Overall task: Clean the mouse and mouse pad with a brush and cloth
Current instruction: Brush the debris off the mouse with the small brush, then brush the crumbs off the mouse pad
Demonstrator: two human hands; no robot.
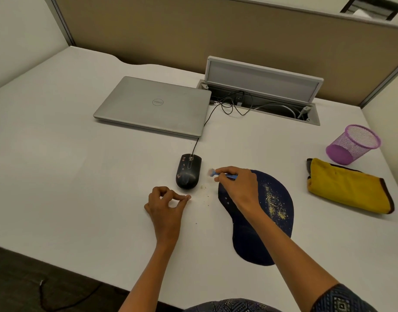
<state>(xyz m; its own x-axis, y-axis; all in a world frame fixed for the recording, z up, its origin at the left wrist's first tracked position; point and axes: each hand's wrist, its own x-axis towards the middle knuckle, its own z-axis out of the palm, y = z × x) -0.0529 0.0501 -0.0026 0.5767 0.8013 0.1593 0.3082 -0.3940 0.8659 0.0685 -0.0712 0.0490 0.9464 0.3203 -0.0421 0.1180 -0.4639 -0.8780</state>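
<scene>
Currently, your right hand [235,188] pinches 1 blue brush [218,173], bristles just right of the black mouse [188,171], which sits on the white surface [80,165]. Your left hand [165,203] rests near the mouse, fingers curled, grip holding nothing. Dark blue mouse pad [272,221], crumb-speckled, lies under your right forearm. Yellow cloth [346,188] lies further right, beside 1 purple mesh cup [353,144].
</scene>
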